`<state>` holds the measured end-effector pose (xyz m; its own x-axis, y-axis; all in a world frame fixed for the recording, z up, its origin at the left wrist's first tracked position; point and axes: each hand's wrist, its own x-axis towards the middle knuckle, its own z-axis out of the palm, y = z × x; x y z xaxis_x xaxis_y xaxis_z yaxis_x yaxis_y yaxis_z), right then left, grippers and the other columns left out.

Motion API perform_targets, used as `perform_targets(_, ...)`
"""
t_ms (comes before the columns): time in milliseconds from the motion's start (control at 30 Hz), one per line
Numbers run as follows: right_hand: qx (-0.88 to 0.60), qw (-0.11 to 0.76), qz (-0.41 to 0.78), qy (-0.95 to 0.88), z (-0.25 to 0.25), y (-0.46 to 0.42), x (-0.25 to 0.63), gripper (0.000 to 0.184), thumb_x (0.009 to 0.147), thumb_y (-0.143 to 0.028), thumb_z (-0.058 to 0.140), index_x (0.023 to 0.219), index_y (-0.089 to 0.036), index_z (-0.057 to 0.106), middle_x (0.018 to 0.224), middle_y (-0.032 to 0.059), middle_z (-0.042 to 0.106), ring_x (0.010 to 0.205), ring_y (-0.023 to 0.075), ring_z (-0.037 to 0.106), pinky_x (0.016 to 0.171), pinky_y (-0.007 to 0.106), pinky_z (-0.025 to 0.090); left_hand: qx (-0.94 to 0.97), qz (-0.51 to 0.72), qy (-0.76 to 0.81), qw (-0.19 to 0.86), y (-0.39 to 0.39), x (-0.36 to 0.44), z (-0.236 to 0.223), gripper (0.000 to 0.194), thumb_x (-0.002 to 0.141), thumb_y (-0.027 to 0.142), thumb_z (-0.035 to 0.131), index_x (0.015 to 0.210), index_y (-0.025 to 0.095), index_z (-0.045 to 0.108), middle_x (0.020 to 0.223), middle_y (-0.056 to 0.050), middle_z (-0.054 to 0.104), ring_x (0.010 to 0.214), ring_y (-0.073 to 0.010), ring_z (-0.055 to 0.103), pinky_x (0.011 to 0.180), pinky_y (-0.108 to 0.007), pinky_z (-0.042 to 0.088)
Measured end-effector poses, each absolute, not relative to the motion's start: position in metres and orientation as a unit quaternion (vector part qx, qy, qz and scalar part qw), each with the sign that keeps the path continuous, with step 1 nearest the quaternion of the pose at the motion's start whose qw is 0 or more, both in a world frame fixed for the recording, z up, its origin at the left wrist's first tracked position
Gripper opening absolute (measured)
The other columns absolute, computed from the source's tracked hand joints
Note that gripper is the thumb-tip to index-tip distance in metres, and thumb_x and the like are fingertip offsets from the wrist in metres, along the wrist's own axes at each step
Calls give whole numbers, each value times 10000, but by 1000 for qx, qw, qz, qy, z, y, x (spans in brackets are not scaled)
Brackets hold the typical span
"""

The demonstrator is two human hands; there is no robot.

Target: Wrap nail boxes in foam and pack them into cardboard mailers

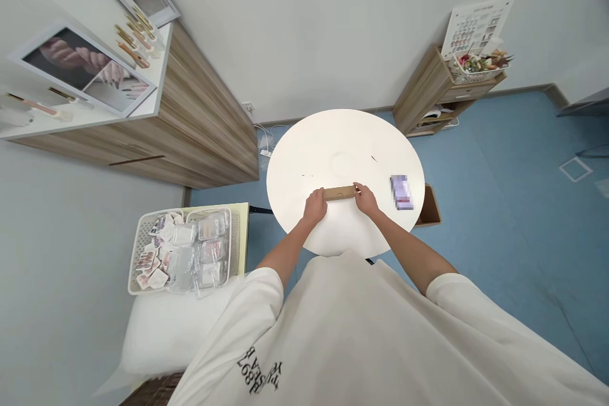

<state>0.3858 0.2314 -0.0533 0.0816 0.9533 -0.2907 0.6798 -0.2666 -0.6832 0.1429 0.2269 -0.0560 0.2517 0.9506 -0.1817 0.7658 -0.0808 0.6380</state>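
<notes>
A long, narrow brown cardboard box (339,193) lies across the near part of the round white table (304,139), one end in each hand. My left hand (314,207) is closed around its left end. At the right end, the fingers of my right hand (366,198) grip the box near its upper corner. A purple object (402,193), blurred into blocks, rests on the table to the right of my right hand. Beyond the box, a small dark mark or scrap (374,158) shows on the tabletop.
White baskets (133,266) with packaged items and cards stand at lower left. A wood-grain cabinet (204,101) with framed pictures and polish bottles rises on the left. At back right is a small wooden cabinet (421,92); a brown bin (429,206) sits beside the table.
</notes>
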Motion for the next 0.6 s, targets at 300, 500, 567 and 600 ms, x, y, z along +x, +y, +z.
perform_targets(300, -708, 243, 360, -557, -51, 211, 381, 280, 927, -273, 492, 1170, -241, 626, 1147, 62, 694, 976, 219, 659, 841, 361, 520, 630, 266, 604, 409, 203, 144, -56, 502, 974, 219, 482, 1472, 222, 422, 1426, -144, 525, 1262, -274, 554, 1070, -448, 462)
perform_targets(500, -707, 237, 370, -554, -63, 191, 379, 197, 920, -302, 486, 1017, -232, 642, 1115, 67, 693, 1001, 218, 658, 866, 363, 518, 612, 276, 599, 436, 183, 138, -70, 470, 939, 175, 512, 1405, 233, 484, 1360, -134, 532, 1229, -253, 565, 1049, -438, 483)
perform_targets(567, -710, 224, 375, -553, -69, 186, 379, 193, 918, -291, 492, 1023, -233, 643, 1117, 66, 697, 1017, 219, 657, 877, 361, 516, 604, 265, 603, 448, 178, 137, -77, 473, 928, 162, 520, 1394, 232, 489, 1349, -136, 529, 1216, -253, 572, 1044, -441, 485)
perform_targets(600, -710, 218, 379, -552, -71, 184, 379, 198, 916, -282, 498, 1046, -235, 640, 1121, 65, 701, 1024, 219, 658, 876, 358, 516, 600, 259, 606, 454, 176, 137, -80, 480, 921, 153, 521, 1394, 229, 487, 1349, -139, 524, 1214, -253, 574, 1045, -442, 484)
